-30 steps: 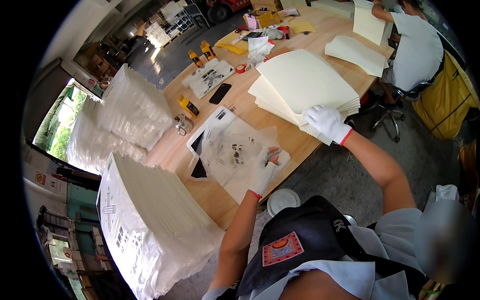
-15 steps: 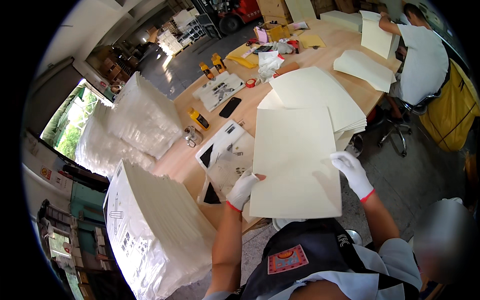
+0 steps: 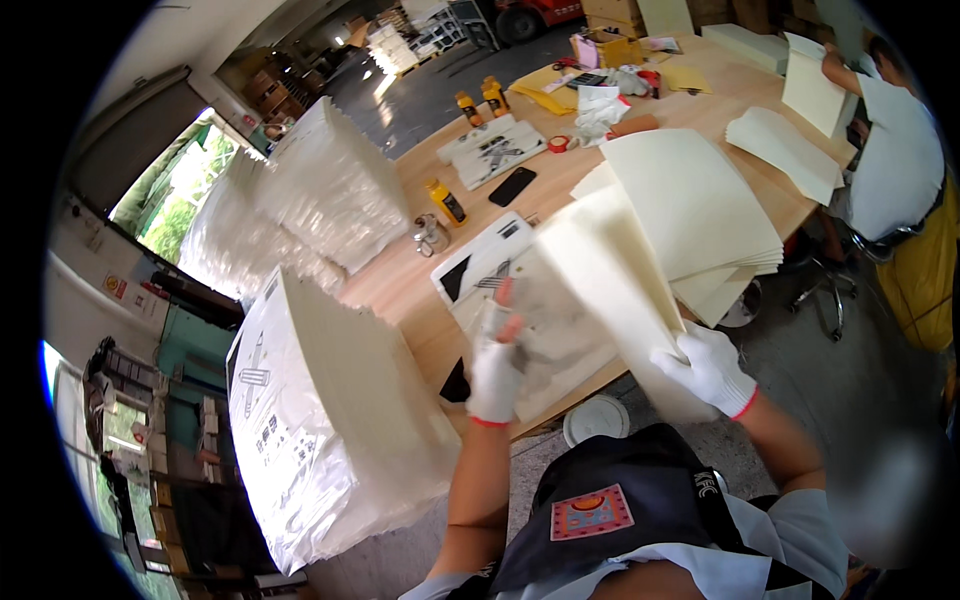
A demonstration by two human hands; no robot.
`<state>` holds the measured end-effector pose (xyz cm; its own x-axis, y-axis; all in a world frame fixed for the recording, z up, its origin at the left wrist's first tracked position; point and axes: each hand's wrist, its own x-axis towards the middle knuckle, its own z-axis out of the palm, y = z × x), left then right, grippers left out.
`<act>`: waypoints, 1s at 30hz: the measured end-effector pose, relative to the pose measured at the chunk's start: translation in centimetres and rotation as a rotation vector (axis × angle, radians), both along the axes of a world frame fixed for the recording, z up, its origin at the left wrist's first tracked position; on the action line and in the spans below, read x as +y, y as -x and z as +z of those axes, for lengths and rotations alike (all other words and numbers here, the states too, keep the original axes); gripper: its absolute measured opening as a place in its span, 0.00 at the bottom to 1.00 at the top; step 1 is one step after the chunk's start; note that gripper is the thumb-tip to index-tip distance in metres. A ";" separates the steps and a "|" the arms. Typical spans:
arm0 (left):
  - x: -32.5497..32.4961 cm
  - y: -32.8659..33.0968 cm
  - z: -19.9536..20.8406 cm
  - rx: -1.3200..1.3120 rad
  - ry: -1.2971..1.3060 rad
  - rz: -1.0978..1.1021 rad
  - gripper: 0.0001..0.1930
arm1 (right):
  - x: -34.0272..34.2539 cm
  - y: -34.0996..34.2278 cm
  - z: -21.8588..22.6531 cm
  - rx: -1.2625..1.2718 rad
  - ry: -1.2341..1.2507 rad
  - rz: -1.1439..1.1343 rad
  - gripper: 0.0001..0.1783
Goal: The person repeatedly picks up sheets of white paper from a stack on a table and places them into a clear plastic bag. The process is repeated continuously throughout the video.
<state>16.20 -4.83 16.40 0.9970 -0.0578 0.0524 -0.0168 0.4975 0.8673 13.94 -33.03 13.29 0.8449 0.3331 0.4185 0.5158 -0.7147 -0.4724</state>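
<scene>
My right hand [image 3: 706, 371], in a white glove with a red cuff, grips the lower right edge of a large cream paper sheet [image 3: 610, 285]. The sheet is tilted, curled and partly blurred. My left hand [image 3: 497, 368] is open over the printed white plastic wrapper [image 3: 560, 340], its bare fingertips poking out of the glove, apart from the sheet. Beyond the held sheet, a fanned stack of cream sheets [image 3: 705, 200] lies on the wooden table [image 3: 390, 290].
A tall plastic-wrapped stack [image 3: 330, 400] stands left of my left arm, with more wrapped stacks [image 3: 325, 195] behind. A phone [image 3: 512, 187], yellow bottles [image 3: 446, 203] and a metal-capped jar [image 3: 431, 236] sit on the table. Another person [image 3: 895, 150] handles a sheet at far right.
My left hand has let go of the sheet, which my right hand has swung up and tilted to the right. The wrapper beneath is uncovered. The whole view has shifted.
</scene>
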 end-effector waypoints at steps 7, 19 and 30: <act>1.9 4.3 1.0 -0.318 -0.678 -0.297 0.33 | 3.8 -1.6 2.0 -0.020 0.466 0.409 0.10; -6.2 5.0 -1.5 -0.475 -1.288 0.049 0.21 | 11.2 -7.6 -4.9 0.308 -0.010 0.378 0.18; -1.9 6.2 -10.8 -0.237 -1.165 -0.043 0.16 | 7.3 0.4 -8.0 -0.213 0.238 0.072 0.22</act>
<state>9.99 -6.70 5.58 0.9655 -0.2260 0.1290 -0.2404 -0.5846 0.7749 13.57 -25.77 5.25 0.7173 0.4985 0.4869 0.6385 -0.7500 -0.1728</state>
